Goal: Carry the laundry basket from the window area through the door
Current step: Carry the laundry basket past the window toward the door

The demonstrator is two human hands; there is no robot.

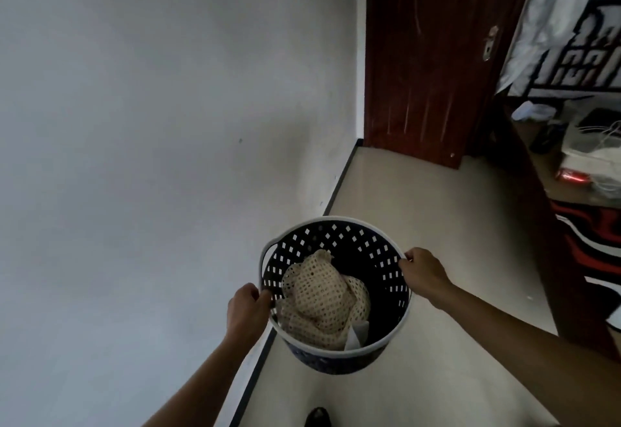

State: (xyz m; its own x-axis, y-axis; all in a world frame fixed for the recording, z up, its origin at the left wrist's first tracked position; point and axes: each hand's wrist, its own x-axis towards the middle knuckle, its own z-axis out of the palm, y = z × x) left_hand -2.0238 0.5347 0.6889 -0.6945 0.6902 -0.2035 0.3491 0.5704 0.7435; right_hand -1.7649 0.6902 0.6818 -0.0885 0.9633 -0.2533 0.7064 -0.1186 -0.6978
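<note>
Both hands, left (247, 310) and right (423, 272), grip basket (386, 258) rim, lower centre; wall left, door (430, 57) upper right, bed (537, 225) edge right.

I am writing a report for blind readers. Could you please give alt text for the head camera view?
Two bare hands, left hand and right hand, hold a round dark laundry basket by its white rim, with cream mesh fabric inside. Ahead, along a pale wall, stands a dark red door.
</note>
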